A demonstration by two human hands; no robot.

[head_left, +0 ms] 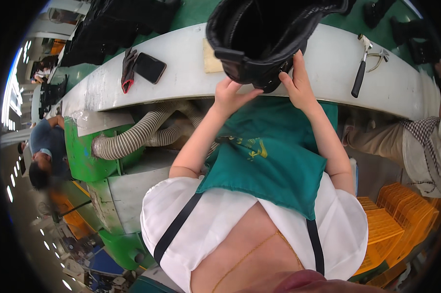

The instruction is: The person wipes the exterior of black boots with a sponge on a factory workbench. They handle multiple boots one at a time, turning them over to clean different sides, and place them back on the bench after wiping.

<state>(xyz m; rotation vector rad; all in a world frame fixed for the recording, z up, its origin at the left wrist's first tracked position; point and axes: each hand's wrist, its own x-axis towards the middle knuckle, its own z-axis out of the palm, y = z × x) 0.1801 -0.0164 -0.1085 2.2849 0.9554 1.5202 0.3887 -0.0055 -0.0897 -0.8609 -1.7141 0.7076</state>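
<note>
A black leather boot (264,34) is lifted close to the camera above the white workbench (181,73), its open top facing me. My left hand (227,95) grips its lower edge from underneath. My right hand (296,80) holds the boot's right side, fingers pressed along the leather. Both forearms rise from my green apron (269,161).
A hammer (361,73) and pliers (379,58) lie on the bench at right. A dark phone (149,67) and a black-red glove (128,71) lie at left. Ribbed hoses (137,136) run under the bench. Yellow crates (396,219) stand at right; other people sit left and right.
</note>
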